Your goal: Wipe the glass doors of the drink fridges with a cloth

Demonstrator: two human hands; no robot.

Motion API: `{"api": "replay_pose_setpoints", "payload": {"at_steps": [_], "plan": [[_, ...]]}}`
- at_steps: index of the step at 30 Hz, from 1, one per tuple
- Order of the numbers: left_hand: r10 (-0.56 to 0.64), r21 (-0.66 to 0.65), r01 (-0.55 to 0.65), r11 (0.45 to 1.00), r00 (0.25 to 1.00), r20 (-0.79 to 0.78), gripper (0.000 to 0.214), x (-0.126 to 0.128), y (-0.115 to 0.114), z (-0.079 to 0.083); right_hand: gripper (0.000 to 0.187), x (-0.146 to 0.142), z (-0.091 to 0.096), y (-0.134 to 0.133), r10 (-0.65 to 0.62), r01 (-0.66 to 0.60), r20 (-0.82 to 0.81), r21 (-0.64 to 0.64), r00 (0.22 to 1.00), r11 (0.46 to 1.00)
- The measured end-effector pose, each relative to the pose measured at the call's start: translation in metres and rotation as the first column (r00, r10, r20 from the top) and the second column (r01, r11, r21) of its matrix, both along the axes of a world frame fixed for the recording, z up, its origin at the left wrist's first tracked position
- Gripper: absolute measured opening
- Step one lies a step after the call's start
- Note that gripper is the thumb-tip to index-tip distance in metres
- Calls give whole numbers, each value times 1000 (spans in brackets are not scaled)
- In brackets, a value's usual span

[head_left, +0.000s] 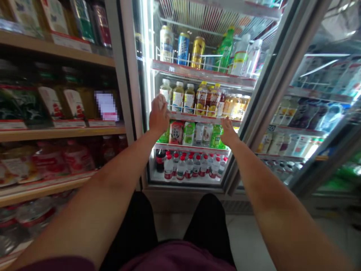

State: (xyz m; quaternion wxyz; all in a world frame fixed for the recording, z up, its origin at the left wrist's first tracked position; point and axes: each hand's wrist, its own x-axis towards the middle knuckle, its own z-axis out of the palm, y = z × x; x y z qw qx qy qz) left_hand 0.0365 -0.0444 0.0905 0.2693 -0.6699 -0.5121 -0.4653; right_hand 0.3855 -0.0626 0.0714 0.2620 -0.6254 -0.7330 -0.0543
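Leftmost, wooden shelves point(62, 131) hold rows of drinks, blurred towards the edge: bottles with red and white labels point(73, 101) at middle height, pink-labelled bottles point(76, 156) one level down, and clear bottles near the floor. A pixelated patch point(106, 105) hides one spot at the end of the middle shelf.

From the lower left, the person's bare left forearm reaches up and forward to the left side of a lit fridge point(191, 148). The left hand point(158, 119) is bent over what looks like a pale, crumpled cloth point(160, 101), gathered narrowly at the fingers. The cloth sits in front of the fridge's second visible shelf, overlapping the leftmost bottle there; whether it touches glass, I cannot tell.

Across the fridge's upper shelf run a pale can point(166, 43), a blue can point(183, 49), a gold can point(198, 52) and a green bottle point(228, 49). Below are yellow-capped bottles point(203, 99), then green and red packs, then red-capped bottles point(181, 167) at the base. Black-trousered legs point(142, 222) and a purple top show at the bottom.

Further right, the right hand point(229, 131) is spread fairly wide, fingers extended, beside the fridge's right edge; contact is unclear. Beyond a metal frame point(278, 82) stands another stocked fridge point(304, 131), blurred.
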Motion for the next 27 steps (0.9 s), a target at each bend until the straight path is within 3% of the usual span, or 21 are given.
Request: {"api": "replay_pose_setpoints", "payload": {"at_steps": [2, 4, 6, 10, 13, 15, 20, 22, 24, 27], "plan": [[39, 0, -39, 999, 998, 51, 50, -18, 3, 4, 90, -1, 0, -1, 0, 0, -2, -4, 1000, 1000], [45, -28, -44, 999, 998, 33, 53, -25, 0, -8, 92, -1, 0, 0, -1, 1, -8, -3, 1000, 1000], [16, -69, -18, 997, 999, -29, 56, -19, -6, -36, 93, -1, -1, 1, 0, 0, -7, 5, 1000, 1000], [-121, -173, 85, 981, 970, -210, 52, 10, -25, -111, 95, 0, -4, 3, -1, 1, -11, 24, 1000, 1000], [-181, -224, 121, 967, 944, -275, 49, 21, -30, -141, 95, 2, -6, 8, 2, -2, -23, 33, 1000, 999], [-153, -195, 108, 975, 960, -233, 50, 16, -27, -138, 97, 5, -9, 12, 22, -21, -21, 49, 1000, 999], [3, -64, -1, 998, 1000, 19, 57, -20, -6, -93, 98, 9, -11, 18, 37, -37, -5, 60, 999, 998], [43, -47, -39, 998, 994, 100, 57, -29, -3, -89, 97, 8, -10, 16, 35, -34, -17, 54, 999, 998], [51, -68, -44, 997, 993, 107, 56, -29, -7, -100, 95, 5, -9, 13, 31, -30, -24, 46, 999, 998], [32, -158, -27, 987, 999, 28, 58, -16, -21, -140, 94, 2, -7, 7, 22, -21, -22, 37, 1000, 999]]}}
